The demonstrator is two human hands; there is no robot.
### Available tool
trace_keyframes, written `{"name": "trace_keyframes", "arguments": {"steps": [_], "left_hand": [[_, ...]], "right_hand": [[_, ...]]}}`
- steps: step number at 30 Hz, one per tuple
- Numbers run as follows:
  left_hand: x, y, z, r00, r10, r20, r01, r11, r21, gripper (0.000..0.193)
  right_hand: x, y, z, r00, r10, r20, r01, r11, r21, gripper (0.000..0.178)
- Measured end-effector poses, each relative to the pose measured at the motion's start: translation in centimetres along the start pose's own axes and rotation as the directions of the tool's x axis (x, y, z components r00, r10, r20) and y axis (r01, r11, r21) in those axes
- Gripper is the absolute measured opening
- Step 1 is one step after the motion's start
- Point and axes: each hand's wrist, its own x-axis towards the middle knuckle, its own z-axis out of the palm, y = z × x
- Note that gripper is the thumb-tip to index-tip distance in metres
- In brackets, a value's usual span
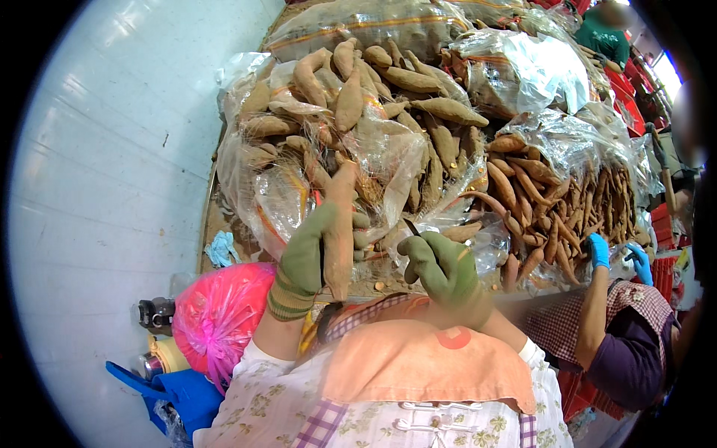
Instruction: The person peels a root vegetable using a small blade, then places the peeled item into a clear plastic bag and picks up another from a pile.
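Note:
In a green knit glove, my left hand (302,257) is closed round a long brown sweet potato (340,239), held upright in front of my chest with its lower tip near my apron. My right hand (446,270), gloved the same way, is curled closed a little to the right. From its fingers sticks out a short dark blade of a small knife (412,228); the handle is hidden in the fist. Blade and sweet potato are apart. Just beyond both hands lies a heap of similar sweet potatoes (407,78) in an opened clear plastic sack (388,153).
Slimmer reddish roots (556,201) lie to the right, where a co-worker's blue-gloved hand (597,250) reaches in. Full sacks (366,26) stand behind. On my left are a pale wall (112,149), a pink plastic bag (220,306) and a blue bag (183,399).

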Motion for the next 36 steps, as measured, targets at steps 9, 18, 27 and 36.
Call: {"name": "trace_keyframes", "arguments": {"steps": [9, 18, 27, 36], "left_hand": [[2.4, -1.3, 3.4, 0.956, 0.071, -0.284, -0.154, 0.947, -0.281, 0.053], [1.9, -3.6, 2.7, 0.901, 0.350, -0.256, -0.337, 0.937, 0.094, 0.051], [1.7, 2.8, -10.6, 0.611, 0.779, 0.141, -0.128, -0.079, 0.989, 0.049], [0.3, -2.4, -4.1, 0.840, 0.542, -0.012, -0.379, 0.603, 0.701, 0.044]], "right_hand": [[0.9, 0.7, 3.6, 0.995, 0.072, 0.063, -0.087, 0.954, 0.287, 0.055], [2.9, 1.1, 2.0, 0.817, 0.395, 0.420, -0.558, 0.727, 0.400, 0.062], [1.6, 0.6, 1.0, 0.896, 0.375, 0.235, -0.443, 0.764, 0.469, 0.045], [0.6, -2.2, 0.5, 0.950, 0.294, 0.105, -0.312, 0.882, 0.353, 0.057]]}}
